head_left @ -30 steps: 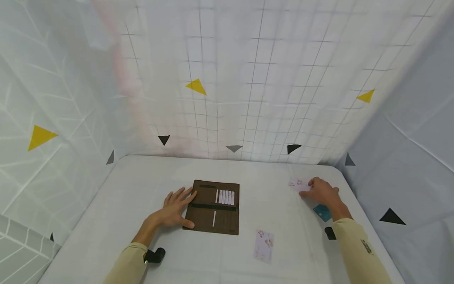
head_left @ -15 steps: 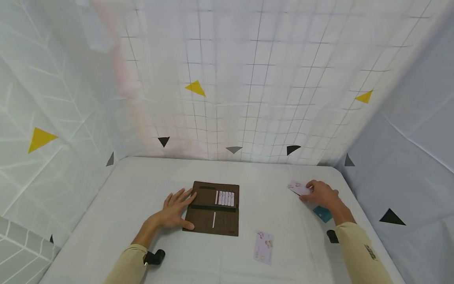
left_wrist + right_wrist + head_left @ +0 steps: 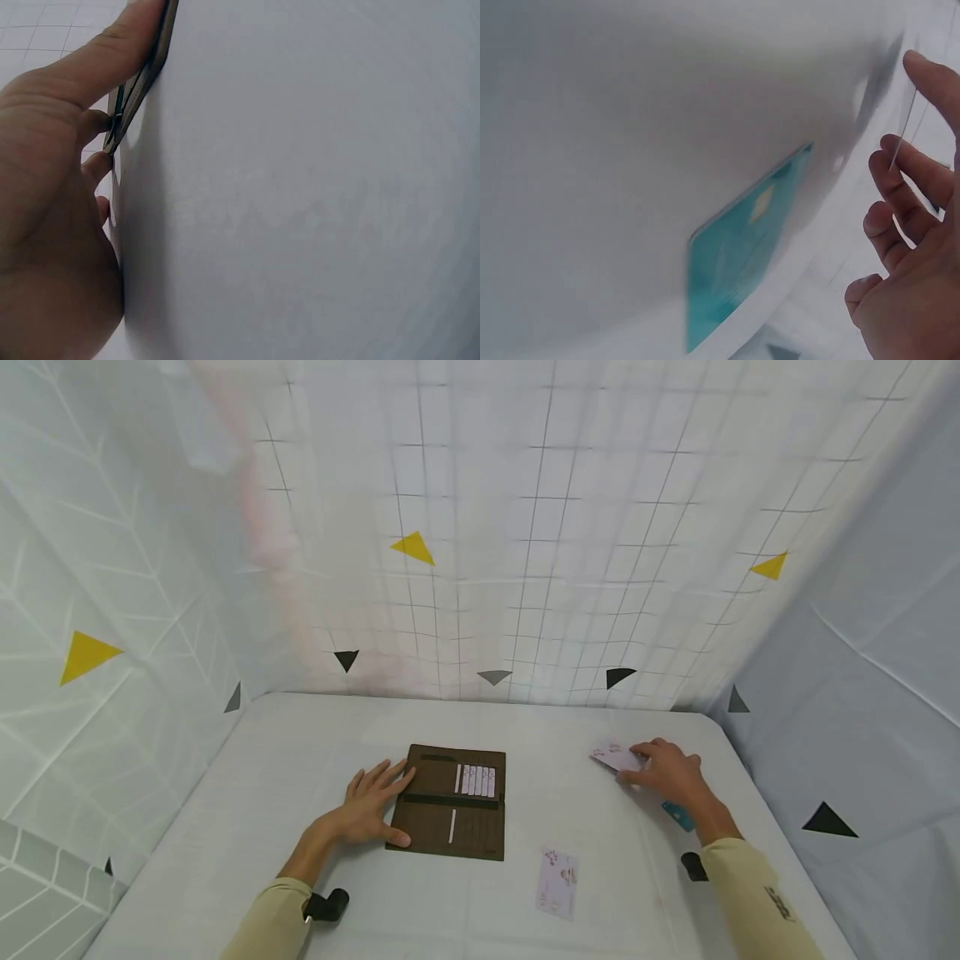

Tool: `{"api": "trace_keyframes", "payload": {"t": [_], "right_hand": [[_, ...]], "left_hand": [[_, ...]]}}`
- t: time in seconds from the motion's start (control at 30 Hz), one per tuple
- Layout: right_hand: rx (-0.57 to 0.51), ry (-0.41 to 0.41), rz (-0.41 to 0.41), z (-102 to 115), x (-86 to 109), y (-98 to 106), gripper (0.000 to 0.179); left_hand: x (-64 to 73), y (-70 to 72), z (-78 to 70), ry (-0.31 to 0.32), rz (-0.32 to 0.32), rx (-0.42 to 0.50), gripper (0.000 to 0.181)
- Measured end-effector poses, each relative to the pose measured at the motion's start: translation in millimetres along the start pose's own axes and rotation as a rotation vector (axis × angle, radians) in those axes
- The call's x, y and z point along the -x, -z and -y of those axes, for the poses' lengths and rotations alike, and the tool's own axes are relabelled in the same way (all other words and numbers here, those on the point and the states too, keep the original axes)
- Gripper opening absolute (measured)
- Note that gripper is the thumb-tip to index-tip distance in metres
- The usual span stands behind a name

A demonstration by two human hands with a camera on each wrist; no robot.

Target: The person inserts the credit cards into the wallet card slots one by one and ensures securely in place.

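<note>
A brown wallet (image 3: 480, 835) lies unfolded on the white table, with several white cards (image 3: 477, 781) in its upper slots and one white card edge in the lower half. My left hand (image 3: 367, 810) rests on the wallet's left side, fingers spread and thumb on the lower corner; in the left wrist view the thumb (image 3: 112, 56) lies over its edge. My right hand (image 3: 672, 774) pinches a white card with pinkish print (image 3: 611, 755) between thumb and fingers, slightly above the table. In the right wrist view that card shows edge-on. Beneath the right wrist lies a teal chip card (image 3: 742, 251).
Another white card with reddish print (image 3: 557, 883) lies on the table, below and right of the wallet. Black wrist cameras (image 3: 327, 905) sit on both wrists. White sheets with yellow and dark triangles (image 3: 414, 548) enclose the table at its back and sides.
My right hand has lifted the white printed card from the table and moved left with it, toward the wallet. The left hand and the wallet have stayed in place.
</note>
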State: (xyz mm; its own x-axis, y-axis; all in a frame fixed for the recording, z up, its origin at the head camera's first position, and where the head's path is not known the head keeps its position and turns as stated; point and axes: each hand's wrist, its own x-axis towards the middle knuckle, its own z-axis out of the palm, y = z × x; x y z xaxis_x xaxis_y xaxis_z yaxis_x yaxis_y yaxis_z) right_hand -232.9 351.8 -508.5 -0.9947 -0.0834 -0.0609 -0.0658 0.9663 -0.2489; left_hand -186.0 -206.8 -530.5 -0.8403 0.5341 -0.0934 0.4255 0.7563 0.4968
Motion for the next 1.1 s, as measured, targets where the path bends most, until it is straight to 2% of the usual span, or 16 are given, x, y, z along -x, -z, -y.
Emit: {"api": "trace_keyframes", "payload": {"t": [0.2, 0.6, 0.77, 1.1], "right_hand": [[-0.002, 0.107, -0.056, 39, 2.9, 0, 0.07], [-0.017, 0.297, -0.055, 122, 20.3, -9, 0.061], [-0.02, 0.356, -0.038, 144, 30.2, -14, 0.058], [-0.002, 0.504, -0.004, 175, 49.2, -29, 0.055]], "left_hand": [[0.5, 0.7, -1.0, 0.003, -0.001, 0.008, 0.119], [0.5, -0.3, -0.4, 0.002, -0.001, 0.01, 0.118], [1.2, -0.3, -0.9, 0.0, -0.001, 0.018, 0.118], [1.9, 1.5, -3.8, 0.004, -0.002, 0.013, 0.117]]}}
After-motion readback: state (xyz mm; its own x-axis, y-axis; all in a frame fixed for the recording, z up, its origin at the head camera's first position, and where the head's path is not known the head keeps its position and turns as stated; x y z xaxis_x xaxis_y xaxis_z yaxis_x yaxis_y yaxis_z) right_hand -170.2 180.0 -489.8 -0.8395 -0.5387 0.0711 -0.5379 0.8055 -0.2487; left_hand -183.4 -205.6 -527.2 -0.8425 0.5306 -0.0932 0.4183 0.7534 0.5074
